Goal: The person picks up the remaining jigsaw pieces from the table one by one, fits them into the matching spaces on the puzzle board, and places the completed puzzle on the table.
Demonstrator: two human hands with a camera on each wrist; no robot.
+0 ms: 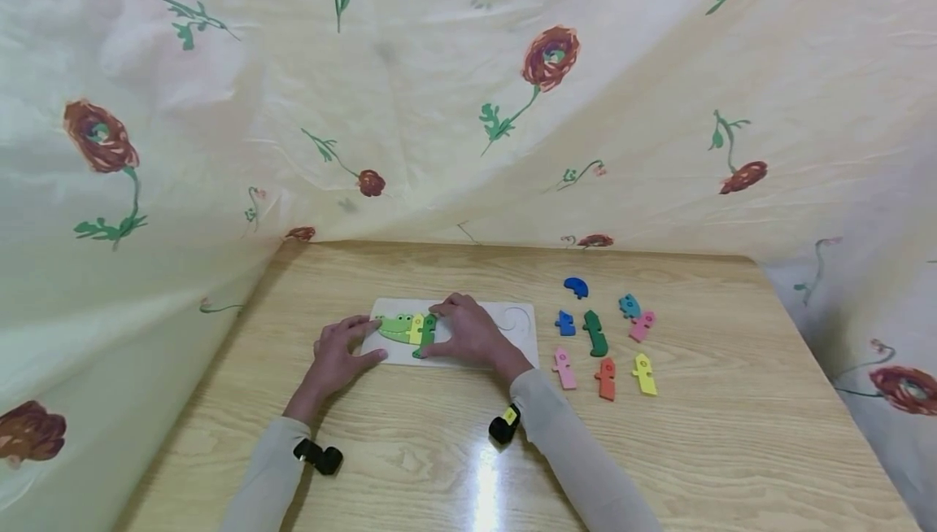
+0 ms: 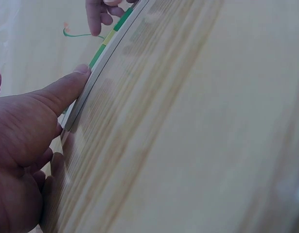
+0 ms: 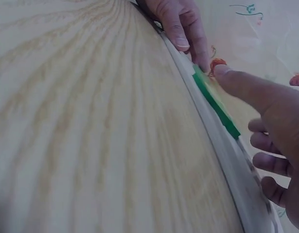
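A white puzzle board [image 1: 398, 357] lies on the table, with a light green crocodile head [image 1: 395, 329] at its left part. Beside the head sit a yellow puzzle piece [image 1: 416, 329] and a dark green puzzle piece [image 1: 428, 332]. My left hand [image 1: 340, 357] holds the board's left end, its thumb on the front edge and a finger near the snout. With index finger and thumb spread across the dark green piece, my right hand [image 1: 472, 333] pinches it at its far and near ends. Part of the board is hidden beneath that hand.
Right of the board lie several loose pieces: a blue arch [image 1: 576, 287], a blue one [image 1: 565, 323], a long green one [image 1: 595, 333], a teal one [image 1: 629, 306], two pink ones, a red one [image 1: 606, 379] and a yellow one [image 1: 644, 374]. Flowered cloth [image 1: 439, 109] surrounds the table.
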